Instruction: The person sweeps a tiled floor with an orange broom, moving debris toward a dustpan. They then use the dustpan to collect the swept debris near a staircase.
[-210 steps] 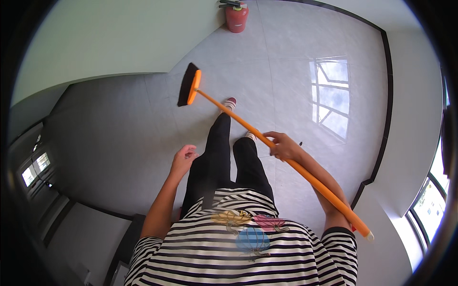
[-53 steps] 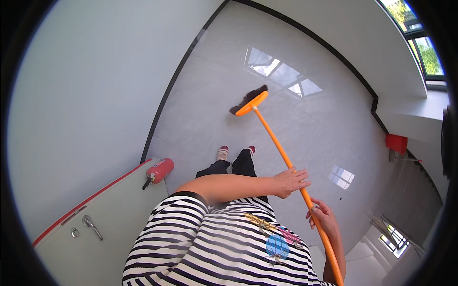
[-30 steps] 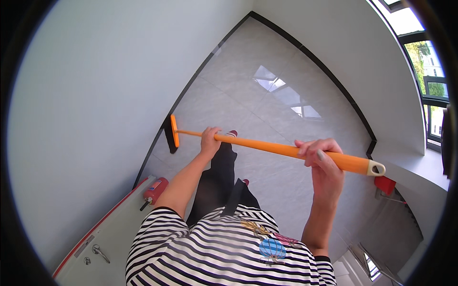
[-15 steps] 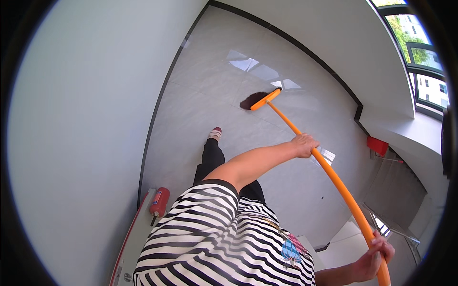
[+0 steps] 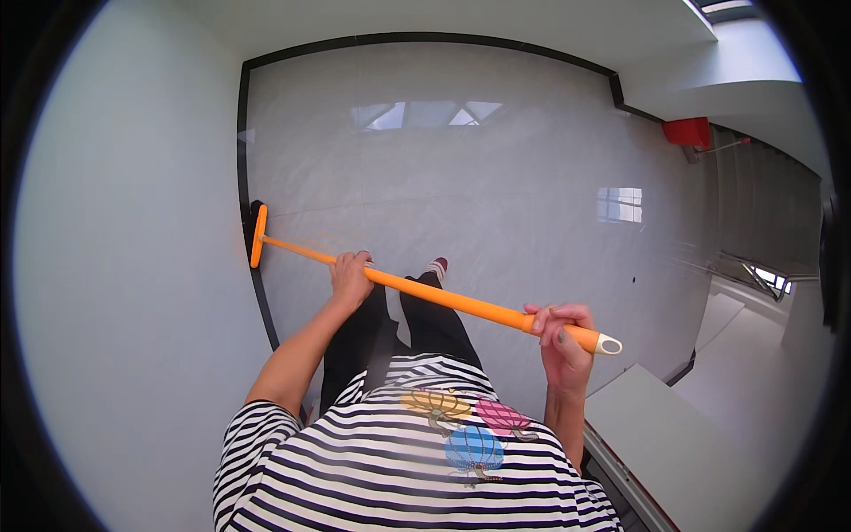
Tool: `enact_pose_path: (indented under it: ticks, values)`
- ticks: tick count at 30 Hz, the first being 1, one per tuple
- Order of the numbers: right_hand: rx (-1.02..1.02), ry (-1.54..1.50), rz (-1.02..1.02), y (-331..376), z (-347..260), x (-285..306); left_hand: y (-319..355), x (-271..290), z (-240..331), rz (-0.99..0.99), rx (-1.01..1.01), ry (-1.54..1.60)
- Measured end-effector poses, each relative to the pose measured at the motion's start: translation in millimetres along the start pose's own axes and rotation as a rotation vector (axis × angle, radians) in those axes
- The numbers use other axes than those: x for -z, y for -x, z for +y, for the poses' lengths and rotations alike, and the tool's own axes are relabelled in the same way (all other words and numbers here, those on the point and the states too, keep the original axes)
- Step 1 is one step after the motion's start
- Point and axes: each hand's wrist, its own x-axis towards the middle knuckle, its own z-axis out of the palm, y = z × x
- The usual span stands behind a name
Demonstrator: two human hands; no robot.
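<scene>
An orange broom (image 5: 461, 304) slants across in front of me, its long handle held in both hands. My left hand (image 5: 351, 277) is closed round the lower part of the handle. Near the pale end with its hanging hole, my right hand (image 5: 565, 339) wraps the grip. At the far left, the orange broom head (image 5: 258, 236) stands against the foot of the wall, on the dark skirting; its dark bristles show only in part behind it.
Grey shiny floor tiles (image 5: 496, 191) bear a small dark speck (image 5: 634, 279) at the right. A red dustpan (image 5: 687, 132) stands by the far right wall corner. Stairs with a metal railing (image 5: 753, 270) lie to the right. A grey-topped cabinet (image 5: 651, 426) is close at lower right.
The broom head has swung from the middle of the floor leftward to the wall. Both hands moved left with the handle, and my view has turned; the fire extinguisher is out of sight.
</scene>
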Motion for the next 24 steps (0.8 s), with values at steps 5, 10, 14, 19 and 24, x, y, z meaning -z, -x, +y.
enact_pose_path:
  ticks: [5,10,14,19,24]
  values:
    - [0.151,0.323,0.124,38,-102,88,-25,-43,143,-0.086,-0.418,0.086]
    - [0.369,0.790,0.448,125,-238,106,-10,-102,381,-0.546,-0.738,0.294]
    - [0.504,1.048,0.079,153,-242,85,-3,-129,463,-0.566,-0.989,0.384]
    - [0.917,0.690,0.500,178,-292,102,6,-59,466,-0.378,-1.135,0.266]
    - [0.626,0.051,0.535,117,-244,156,-24,-24,361,-0.202,-0.843,0.154]
